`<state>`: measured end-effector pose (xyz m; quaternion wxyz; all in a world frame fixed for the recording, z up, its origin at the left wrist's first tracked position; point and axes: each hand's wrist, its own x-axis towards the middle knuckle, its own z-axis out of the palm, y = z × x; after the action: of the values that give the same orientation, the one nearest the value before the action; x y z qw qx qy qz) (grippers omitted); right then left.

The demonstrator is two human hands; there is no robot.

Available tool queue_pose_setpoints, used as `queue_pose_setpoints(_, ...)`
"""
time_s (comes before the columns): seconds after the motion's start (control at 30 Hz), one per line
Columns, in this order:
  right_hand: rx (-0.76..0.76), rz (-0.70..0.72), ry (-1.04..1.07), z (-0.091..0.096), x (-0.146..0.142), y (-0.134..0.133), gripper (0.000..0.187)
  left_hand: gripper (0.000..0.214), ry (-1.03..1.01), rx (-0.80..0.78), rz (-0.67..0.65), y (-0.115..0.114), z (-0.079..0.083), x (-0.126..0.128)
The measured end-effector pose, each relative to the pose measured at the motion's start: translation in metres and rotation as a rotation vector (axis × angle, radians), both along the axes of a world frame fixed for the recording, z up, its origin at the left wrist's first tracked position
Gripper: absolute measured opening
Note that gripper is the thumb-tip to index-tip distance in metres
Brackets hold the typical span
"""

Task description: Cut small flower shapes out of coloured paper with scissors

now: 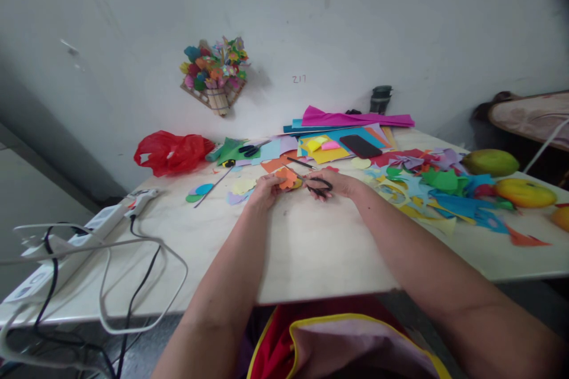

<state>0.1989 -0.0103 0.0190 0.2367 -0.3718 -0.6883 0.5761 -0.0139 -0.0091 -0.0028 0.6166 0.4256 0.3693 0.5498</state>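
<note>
My left hand (265, 189) pinches an orange paper flower (287, 177) above the middle of the table. Facing it, my right hand (331, 182) is closed on a pair of black-handled scissors (319, 187). The scissor blades point left and reach the flower's right edge; whether they touch the paper I cannot tell. Behind the hands lies a dark pencil (302, 163). Pale yellow paper shapes (243, 185) rest left of my left hand, beside blue and green paper circles (204, 189).
Coloured paper scraps (427, 183) spread over the right side near several mangoes (491, 162). A phone (360, 145) lies on paper sheets at the back. A red plastic bag (171, 153) sits back left. Power strips (75, 243) and loose cables line the left edge.
</note>
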Motion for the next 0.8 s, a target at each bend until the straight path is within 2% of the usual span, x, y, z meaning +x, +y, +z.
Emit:
queue_pose_setpoints(0.23, 0.054, 0.029, -0.045, 0.007, 0.004, -0.005, 0.027, 0.015, 0.011, 0.004, 0.014, 0.001, 0.0, -0.003)
queue_pose_setpoints(0.37, 0.013, 0.066, -0.085, 0.013, 0.018, -0.007, 0.031, 0.013, 0.011, 0.012, 0.042, 0.002, 0.001, -0.005)
queue_pose_setpoints(0.5, 0.031, 0.062, -0.05, 0.009, 0.034, 0.002, 0.03, 0.016, -0.006, 0.036, 0.076, 0.002, 0.002, -0.005)
queue_pose_setpoints(0.57, 0.071, 0.014, 0.012, 0.006, 0.037, 0.007, 0.026, 0.016, 0.013, 0.033, 0.064, 0.002, 0.002, -0.005)
queue_pose_setpoints(0.67, 0.114, -0.143, 0.109, 0.003, 0.031, 0.01, 0.021, 0.015, 0.067, 0.03, 0.032, 0.003, -0.001, -0.004)
queue_pose_setpoints(0.8, 0.149, -0.327, 0.238, 0.005, 0.011, 0.007, 0.033, 0.017, 0.128, 0.044, -0.033, 0.002, -0.002, 0.001)
